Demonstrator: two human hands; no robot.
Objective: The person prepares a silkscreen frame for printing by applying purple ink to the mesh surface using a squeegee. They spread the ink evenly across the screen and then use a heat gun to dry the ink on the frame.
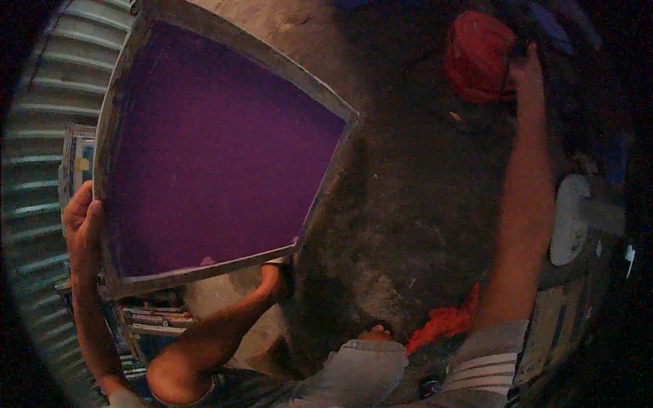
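My left hand (83, 219) grips the left edge of a large framed purple screen (211, 149), held tilted at the left of the view with its purple face up. My right hand (524, 68) reaches out at the upper right, against the side of a round red object (476, 54), perhaps a container. Its fingers look closed by a dark patch there; what they hold, if anything, is too dim to make out.
Corrugated metal sheeting (30, 163) lines the left, with stacked frames (156, 326) beside it. My legs are below on a stained concrete floor (408, 204). A red cloth (442, 325) lies near my foot. A pale oval object (569, 217) and slatted boards are at the right.
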